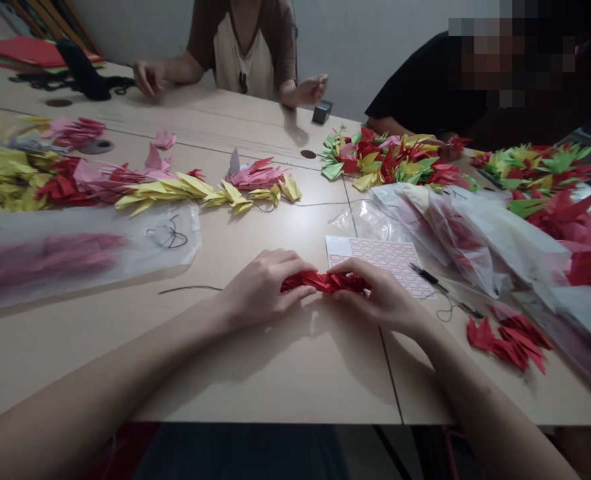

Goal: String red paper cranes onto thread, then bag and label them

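two hands hold a bunch of red origami cranes [324,283] between them, left hand [263,288] and right hand [378,298] closed on its ends; light, crushable paper, best held gently there. a label sheet [378,263] lies just past the right hand, loose red cranes [508,343] further right.

The folded paper strand [325,283] was red. The sheet of labels [375,263] was white, gridded with red-outlined boxes. The paper cranes [390,160] were green, yellow, red and pink; the bench [185,393] was pale beige.
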A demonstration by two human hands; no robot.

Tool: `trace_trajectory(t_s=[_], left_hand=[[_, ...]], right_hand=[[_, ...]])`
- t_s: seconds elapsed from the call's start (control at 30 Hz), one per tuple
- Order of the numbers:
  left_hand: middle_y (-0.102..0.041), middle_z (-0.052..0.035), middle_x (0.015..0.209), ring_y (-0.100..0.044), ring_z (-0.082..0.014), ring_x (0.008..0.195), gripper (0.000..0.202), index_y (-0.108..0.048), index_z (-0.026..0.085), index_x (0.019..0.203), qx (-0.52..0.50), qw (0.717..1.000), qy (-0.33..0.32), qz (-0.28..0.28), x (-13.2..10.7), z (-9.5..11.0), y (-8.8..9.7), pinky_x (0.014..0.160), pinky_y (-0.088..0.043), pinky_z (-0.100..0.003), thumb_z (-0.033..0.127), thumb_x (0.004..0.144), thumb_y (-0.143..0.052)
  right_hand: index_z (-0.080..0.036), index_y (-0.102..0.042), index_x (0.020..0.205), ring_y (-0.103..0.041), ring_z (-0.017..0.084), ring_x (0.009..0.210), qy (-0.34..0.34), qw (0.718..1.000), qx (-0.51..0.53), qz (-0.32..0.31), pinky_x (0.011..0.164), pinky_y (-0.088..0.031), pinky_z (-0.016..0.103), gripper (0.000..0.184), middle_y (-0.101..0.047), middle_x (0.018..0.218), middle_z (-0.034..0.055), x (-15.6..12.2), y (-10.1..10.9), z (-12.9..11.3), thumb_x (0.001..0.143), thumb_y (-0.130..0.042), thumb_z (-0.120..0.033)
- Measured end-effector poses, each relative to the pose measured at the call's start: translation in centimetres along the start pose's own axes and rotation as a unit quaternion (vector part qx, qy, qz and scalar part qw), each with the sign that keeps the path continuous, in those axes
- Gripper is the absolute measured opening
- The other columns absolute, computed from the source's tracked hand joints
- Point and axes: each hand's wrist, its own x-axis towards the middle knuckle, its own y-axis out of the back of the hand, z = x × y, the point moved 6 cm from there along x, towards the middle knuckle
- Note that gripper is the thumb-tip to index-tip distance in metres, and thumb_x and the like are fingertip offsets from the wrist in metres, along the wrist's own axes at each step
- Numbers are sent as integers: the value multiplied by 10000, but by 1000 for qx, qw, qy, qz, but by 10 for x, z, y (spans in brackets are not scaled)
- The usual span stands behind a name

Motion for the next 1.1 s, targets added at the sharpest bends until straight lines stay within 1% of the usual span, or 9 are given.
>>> trace_trajectory(t_s=[0.17, 0.3, 0.53, 0.6, 0.7, 0.87, 1.0, 1.03, 1.1], left_hand=[[-662, -52, 896, -593, -169, 836, 175, -632, 159, 991, 33, 999, -31, 8, -2, 4, 0, 768, -428, -320, 267, 867, -575], [-675, -46, 905, -599, -168, 860, 185, -633, 165, 1007, 55, 997, -58, 15, -3, 7, 0, 779, -412, -315, 260, 852, -599], [-670, -52, 895, -595, -173, 831, 169, -643, 152, 973, 79, 996, -35, 21, -1, 4, 3, 784, -418, -320, 242, 839, -595], [-668, -50, 906, -595, -174, 842, 175, -639, 153, 980, 72, 997, -30, 9, -1, 4, 2, 789, -415, -320, 247, 841, -590], [-667, -41, 919, -599, -177, 872, 194, -633, 163, 1005, 64, 997, -30, -27, -2, 3, -4, 798, -402, -323, 267, 849, -583], [-661, -46, 939, -590, -187, 898, 208, -629, 168, 1024, 91, 993, -14, -69, -4, 1, -15, 811, -388, -333, 288, 868, -563], [-658, -56, 951, -587, -197, 906, 232, -627, 157, 1008, 108, 991, 4, -81, -4, 0, -17, 816, -386, -338, 328, 866, -563], [-660, -56, 952, -587, -198, 906, 240, -626, 158, 1010, 110, 991, 7, -82, -5, -1, -17, 817, -386, -338, 338, 864, -566], [-664, -54, 951, -590, -199, 899, 248, -627, 162, 1006, 113, 990, 10, -81, -5, -2, -17, 812, -384, -339, 354, 860, -568]], right_hand=[[-204, -579, 1006, -598, 152, 774, 12, 1000, -23, -1, 676, -467, 287, 160, -645, 892, 37, 0, 0, -2, 848, -554, -208], [-199, -594, 1030, -591, 161, 800, 24, 999, -42, -6, 689, -463, 291, 182, -639, 891, 47, 1, -2, -1, 851, -572, -223], [-191, -604, 1041, -592, 163, 817, 40, 998, -49, -7, 694, -459, 285, 181, -640, 909, 62, 1, -4, -5, 873, -537, -207], [-192, -605, 1033, -594, 159, 802, 38, 998, -48, -9, 677, -456, 277, 178, -642, 900, 57, 0, -4, -5, 864, -550, -202], [-194, -598, 1025, -597, 162, 795, 39, 997, -59, 0, 668, -454, 275, 185, -648, 895, 51, 0, -4, -2, 842, -583, -210], [-196, -581, 1021, -606, 175, 793, 47, 995, -87, 17, 672, -458, 287, 216, -658, 876, 45, 2, -11, 1, 811, -625, -224], [-206, -587, 979, -602, 214, 856, 52, 990, -130, 23, 747, -457, 347, 175, -664, 876, 54, 3, -19, -2, 819, -626, -265], [-204, -587, 996, -598, 230, 898, 57, 989, -137, 19, 783, -453, 372, 210, -666, 913, 65, 2, -18, -4, 813, -638, -294], [-199, -569, 1082, -576, 261, 1004, 67, 987, -142, 13, 868, -431, 420, 358, -651, 1043, 95, -1, -11, -7, 783, -678, -364]])
